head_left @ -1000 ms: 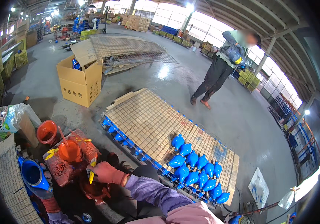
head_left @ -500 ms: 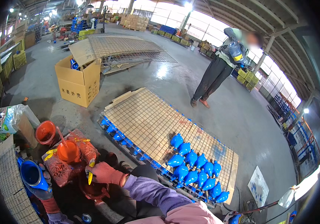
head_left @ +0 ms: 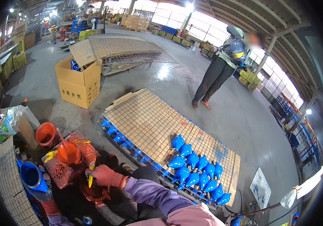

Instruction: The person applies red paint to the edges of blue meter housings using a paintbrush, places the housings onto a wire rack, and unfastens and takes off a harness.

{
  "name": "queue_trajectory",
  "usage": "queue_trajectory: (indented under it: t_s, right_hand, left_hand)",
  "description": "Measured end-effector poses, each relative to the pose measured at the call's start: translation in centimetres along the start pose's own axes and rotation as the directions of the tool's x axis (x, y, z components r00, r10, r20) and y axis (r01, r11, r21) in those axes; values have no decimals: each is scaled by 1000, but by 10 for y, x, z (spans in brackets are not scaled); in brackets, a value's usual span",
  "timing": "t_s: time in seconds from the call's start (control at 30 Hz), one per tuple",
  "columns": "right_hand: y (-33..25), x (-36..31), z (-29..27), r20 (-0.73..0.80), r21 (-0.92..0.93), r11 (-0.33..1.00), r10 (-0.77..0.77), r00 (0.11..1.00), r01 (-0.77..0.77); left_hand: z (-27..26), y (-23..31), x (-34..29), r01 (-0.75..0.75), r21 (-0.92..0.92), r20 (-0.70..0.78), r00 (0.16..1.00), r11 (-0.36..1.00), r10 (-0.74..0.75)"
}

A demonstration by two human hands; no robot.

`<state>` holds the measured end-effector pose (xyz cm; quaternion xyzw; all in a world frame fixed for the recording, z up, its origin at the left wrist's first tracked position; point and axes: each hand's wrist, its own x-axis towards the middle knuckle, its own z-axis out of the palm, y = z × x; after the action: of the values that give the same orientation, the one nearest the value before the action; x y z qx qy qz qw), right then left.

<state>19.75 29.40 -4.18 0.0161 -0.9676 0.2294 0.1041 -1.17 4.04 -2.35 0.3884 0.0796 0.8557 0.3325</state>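
Note:
My left hand [head_left: 44,193], in a stained glove, grips a blue, hollow, round-mouthed metal housing [head_left: 34,180] at the lower left, its open mouth tilted up. My right hand [head_left: 108,175], in a red glove, is closed around a yellow-handled paintbrush [head_left: 90,180]; the brush's working end is hard to make out. The right hand hovers over a red-smeared bowl [head_left: 95,192] and beside a red-stained board [head_left: 61,175]. On that board stands a pot of red paint [head_left: 69,153] with a stick in it. More yellow-handled tools [head_left: 51,156] lie around the pot.
Several blue-painted housings [head_left: 183,174] stand on a cardboard-and-mesh rack [head_left: 146,116] ahead. A red bucket [head_left: 46,134], a plastic bag [head_left: 9,120] and a wire mesh panel [head_left: 9,180] are at left. Beyond are a cardboard box [head_left: 79,86] and a standing person [head_left: 218,71] with a large bottle [head_left: 237,51].
The person across the floor has lifted the large bottle a little and turned it more upright. My two hands, the housing and the brush have hardly moved.

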Motion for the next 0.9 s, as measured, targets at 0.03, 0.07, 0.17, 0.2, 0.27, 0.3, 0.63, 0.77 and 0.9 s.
queue_trajectory:
  t_s: [0.03, 0.07, 0.17, 0.2, 0.27, 0.3, 0.63, 0.77, 0.9]
  right_hand:
    - [0, -1, 0, -9, 10, 1000, -9, 1000, 10]
    - [0, -1, 1, -9, 10, 1000, -8, 1000, 8]
    - [3, 0, 4, 41, 25, 1000, 15, 999, -16]
    - [3, 0, 5, 42, 16, 1000, 18, 999, -19]
    - [5, 0, 9, 42, 6, 1000, 23, 999, -23]
    - [7, -1, 12, 11, -4, 1000, 6, 1000, -6]
    - [-1, 0, 0, 30, -13, 1000, 22, 999, -21]
    - [2, 0, 1, 12, 24, 1000, 11, 1000, -11]
    - [2, -2, 1, 18, 11, 1000, 10, 1000, -10]
  left_hand:
    - [-2, 0, -2, -2, -15, -33, 999, 1000, 2]
    - [-4, 0, -3, -4, -29, -66, 998, 1000, 2]
    - [-3, -1, -5, -3, -23, -70, 998, 1000, 1]
    - [-5, 0, -6, -2, -23, -71, 997, 1000, 0]
    - [-6, 0, -7, 13, -38, -103, 995, 999, -17]
    - [-7, 0, -7, 14, -39, -102, 995, 999, -18]
    - [-1, 0, -7, 51, -177, -64, 996, 983, -63]
    - [4, 2, -5, 184, -347, -59, 974, 920, -217]
    - [-1, 0, -8, 140, -372, -139, 969, 918, -204]
